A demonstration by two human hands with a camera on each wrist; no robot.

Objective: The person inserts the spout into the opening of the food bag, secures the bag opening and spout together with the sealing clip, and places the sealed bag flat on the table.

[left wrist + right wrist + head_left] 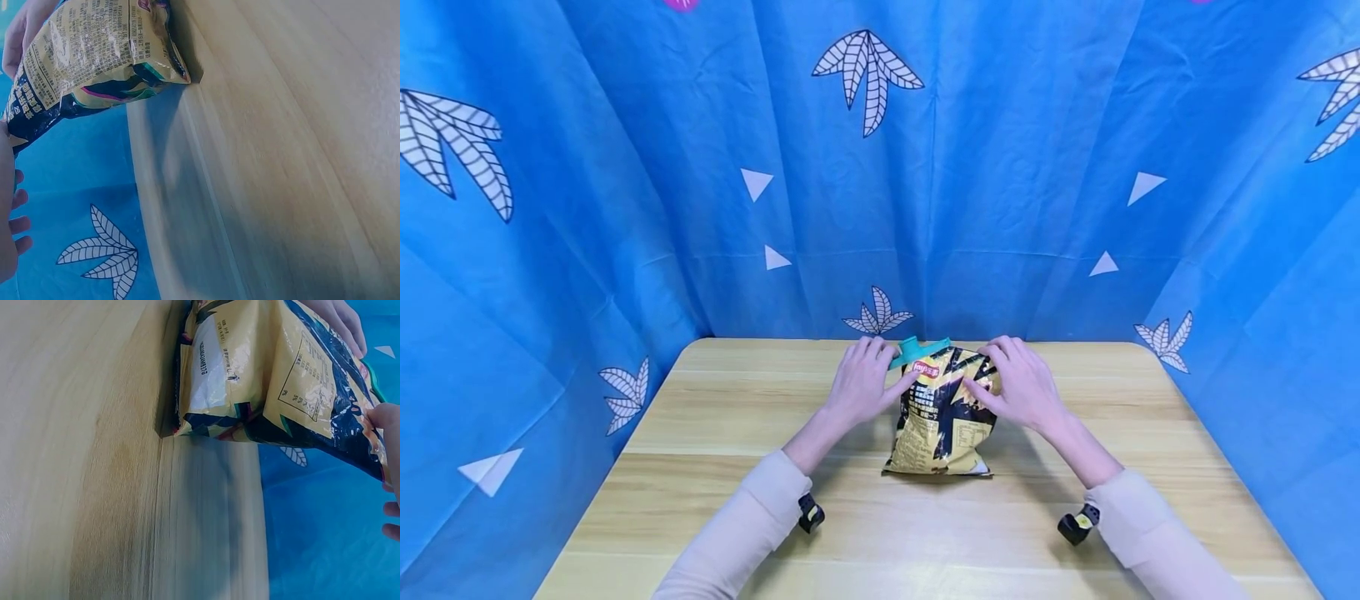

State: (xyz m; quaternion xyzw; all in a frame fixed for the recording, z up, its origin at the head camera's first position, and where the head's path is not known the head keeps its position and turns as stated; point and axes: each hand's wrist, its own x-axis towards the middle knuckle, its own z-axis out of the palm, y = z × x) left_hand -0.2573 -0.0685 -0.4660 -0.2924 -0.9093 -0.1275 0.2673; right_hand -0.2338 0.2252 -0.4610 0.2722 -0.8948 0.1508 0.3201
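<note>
A gold-and-black chip bag (pixel 934 421) stands upright on the table, its lower edge on the wood. A teal bag clip (pixel 919 350) lies slantwise across the bag's top left part, leaving the right part of the top edge uncovered. My left hand (pixel 862 385) pinches the top left corner at the clip, thumb on the front, fingers behind. My right hand (pixel 1024 388) holds the top right corner with its thumb on the front face. In the right wrist view, a small stretch of the clip (pixel 373 381) shows beyond the bag (pixel 294 375).
The light wooden table (pixel 737 500) reaches back to a blue curtain (pixel 1000 167) with leaf and triangle prints, which also hangs at both sides. A black wrist camera (pixel 810 512) sits on the left sleeve, and another camera (pixel 1077 523) on the right.
</note>
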